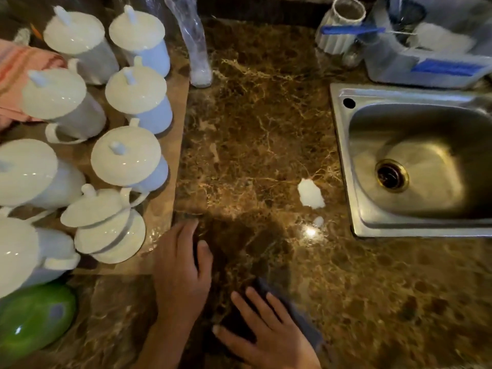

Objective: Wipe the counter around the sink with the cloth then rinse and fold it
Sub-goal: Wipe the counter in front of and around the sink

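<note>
A brown marble counter (261, 134) lies to the left of a steel sink (415, 161). My right hand (269, 331) presses flat, fingers spread, on a dark blue cloth (300, 320) near the counter's front edge. Most of the cloth is hidden under that hand. My left hand (183, 265) rests flat on the counter just left of it, fingers apart, holding nothing. A white blob (310, 194) and a smaller white spot (318, 221) sit on the counter close to the sink's left rim.
Several white lidded mugs (127, 155) stand on a brown board (170, 182) at the left. A green object (34, 318) lies bottom left. A clear plastic sleeve (194, 41), a ribbed cup (338, 25) and a grey tub (426, 54) line the back.
</note>
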